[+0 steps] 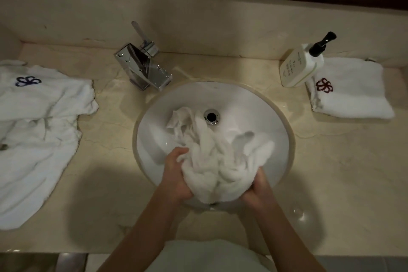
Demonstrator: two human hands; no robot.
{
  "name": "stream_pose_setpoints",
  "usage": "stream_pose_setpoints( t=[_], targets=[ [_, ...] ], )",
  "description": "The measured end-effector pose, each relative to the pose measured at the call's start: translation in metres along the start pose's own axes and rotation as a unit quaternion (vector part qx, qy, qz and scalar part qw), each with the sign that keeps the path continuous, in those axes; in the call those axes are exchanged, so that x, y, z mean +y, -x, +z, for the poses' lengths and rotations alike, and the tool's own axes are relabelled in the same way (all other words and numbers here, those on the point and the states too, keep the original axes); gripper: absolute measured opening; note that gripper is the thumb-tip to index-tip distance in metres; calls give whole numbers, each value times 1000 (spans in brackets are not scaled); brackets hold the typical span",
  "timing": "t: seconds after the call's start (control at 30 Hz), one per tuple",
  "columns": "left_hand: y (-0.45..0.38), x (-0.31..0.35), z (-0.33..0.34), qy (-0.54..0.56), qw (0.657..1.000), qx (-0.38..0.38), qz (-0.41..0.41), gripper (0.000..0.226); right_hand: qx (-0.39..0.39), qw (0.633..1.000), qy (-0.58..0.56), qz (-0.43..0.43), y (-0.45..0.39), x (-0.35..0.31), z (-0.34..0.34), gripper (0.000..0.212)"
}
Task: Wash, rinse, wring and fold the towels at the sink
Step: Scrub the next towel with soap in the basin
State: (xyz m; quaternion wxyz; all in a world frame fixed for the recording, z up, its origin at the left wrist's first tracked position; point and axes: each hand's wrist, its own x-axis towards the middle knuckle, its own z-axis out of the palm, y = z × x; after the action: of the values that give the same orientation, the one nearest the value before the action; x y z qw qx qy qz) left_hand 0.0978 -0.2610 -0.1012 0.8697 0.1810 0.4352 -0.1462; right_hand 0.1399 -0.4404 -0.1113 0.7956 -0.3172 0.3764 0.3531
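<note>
Step in hand: it looks like scrubbing or wringing, with 1 wet towel [217, 161] bunched between both hands over the near side of the sink [254, 104].
Left hand [176, 175]: its grip is clenched on the left side of the bundle, fingers curled into the cloth.
Right hand [258, 187]: its grip grasps the right side of the same bundle from below, mostly hidden by the cloth.
Towel position: the gripped mass hangs inside the basin near the front rim, and a loose tail trails up toward the drain [211, 116].
Faucet [143, 68]: behind and left of the basin; no water stream is visible from it.
Waiting towels: a crumpled pile with a blue emblem [42, 139] lies on the bench [331, 172] at left.
Folded towel [351, 93]: with a red emblem, at right, just beside the soap bottle [300, 65].
Risk 1: a hard twist held this close to the front rim could send water onto the bench and down the person's front.
Risk 2: the loose tail could settle over the drain and slow the water's escape.
Risk 3: splashes could reach the folded towel if the bundle is shaken.
</note>
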Motion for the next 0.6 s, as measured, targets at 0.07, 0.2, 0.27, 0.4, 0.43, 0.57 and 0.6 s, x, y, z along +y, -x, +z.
stream_pose_setpoints(
  t=[0.07, 0.2, 0.27, 0.4, 0.43, 0.57, 0.6],
  targets=[
    [-7, -5, 12, -27, 1000, -8, 11, 56, 7, 990, 137, -42, 0, 12, 20, 35],
    [-12, 2, 35, -183, 974, 102, 83, 35, 31, 800, 545, -249, 7, 36, 53, 39],
    [3, -3, 46, -301, 939, 85, 142, 25, 74, 754, 573, -314, -1, 24, 66, 68],
    [4, 6, 49, -465, 844, 158, 214, 31, 134, 888, 392, -201, -29, 8, 93, 56],
    [-4, 19, 45, -464, 837, 192, 217, 37, 116, 870, 432, -206, -25, 17, 98, 55],
    [-13, 18, 47, -480, 847, 160, 166, 33, 110, 785, 548, -269, -35, 23, 98, 51],
    [-4, 8, 50, -491, 844, 131, 171, 29, 139, 794, 543, -235, -48, 12, 97, 44]
  ],
)
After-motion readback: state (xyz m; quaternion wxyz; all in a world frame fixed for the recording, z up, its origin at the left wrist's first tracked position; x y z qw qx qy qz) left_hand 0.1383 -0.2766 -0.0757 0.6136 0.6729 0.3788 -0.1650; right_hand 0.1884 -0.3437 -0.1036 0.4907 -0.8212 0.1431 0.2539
